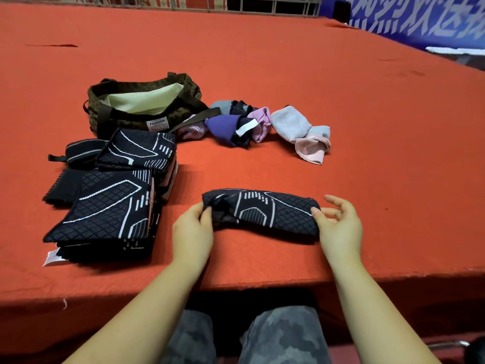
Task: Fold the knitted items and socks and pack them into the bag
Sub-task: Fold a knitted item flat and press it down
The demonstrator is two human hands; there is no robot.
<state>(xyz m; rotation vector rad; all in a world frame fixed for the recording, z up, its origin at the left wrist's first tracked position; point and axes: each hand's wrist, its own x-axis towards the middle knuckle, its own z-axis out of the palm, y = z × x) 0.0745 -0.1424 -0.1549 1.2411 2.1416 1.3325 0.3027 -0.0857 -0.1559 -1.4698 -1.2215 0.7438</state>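
Note:
A black knitted piece point(265, 211) with white line patterns lies folded into a narrow band near the table's front edge. My left hand point(193, 232) pinches its left end between thumb and fingers. My right hand point(338, 224) pinches its right end with thumb and forefinger, the other fingers spread. To the left, a stack of folded black patterned knits point(110, 206) rests on the table. Behind it stands the open camouflage bag point(141, 106) with a pale lining and a FASHION label. Folded socks point(236, 124) in purple, pink and grey lie right of the bag.
A small black pouch with a strap point(78, 152) lies left of the stack. The red tablecloth point(288, 61) stretches far back to a metal railing. A pale blue and pink sock pair point(301, 130) sits apart at the right. My knees are under the table's front edge.

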